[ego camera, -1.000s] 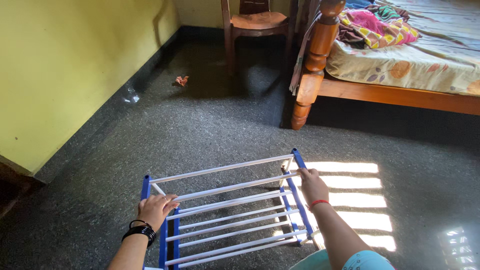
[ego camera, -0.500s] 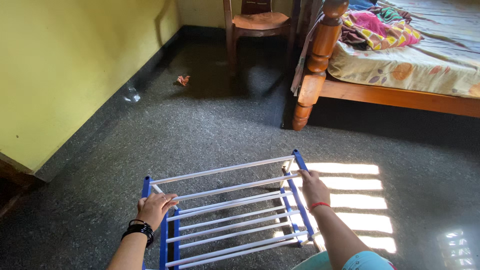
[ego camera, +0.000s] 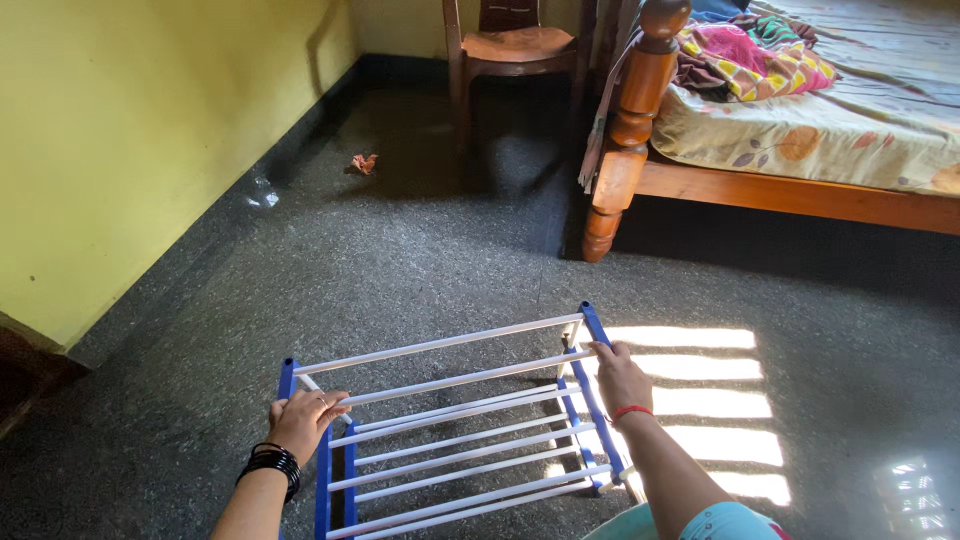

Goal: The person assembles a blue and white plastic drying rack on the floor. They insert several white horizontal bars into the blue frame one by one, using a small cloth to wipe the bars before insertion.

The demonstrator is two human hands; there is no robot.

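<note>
The left hand [ego camera: 303, 422] is closed on the rack's [ego camera: 450, 430] blue side at 8 o'clock. The right hand [ego camera: 622, 378] grips the other side at 3 o'clock. Nothing sits on its bars.

Blue-framed rack [ego camera: 452, 420] with white rails; speckled dark grey floor [ego camera: 400, 270]; yellow wall [ego camera: 130, 130]; cream floral bedsheet [ego camera: 850, 120]; black bangles [ego camera: 268, 462]; red wrist thread [ego camera: 628, 411].

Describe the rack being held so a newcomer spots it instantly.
On the dark speckled floor, nearer the camera than the wooden bed, sits the rack. The left hand and right hand each hold a side. Blue side frames and white rails set it apart.
</note>
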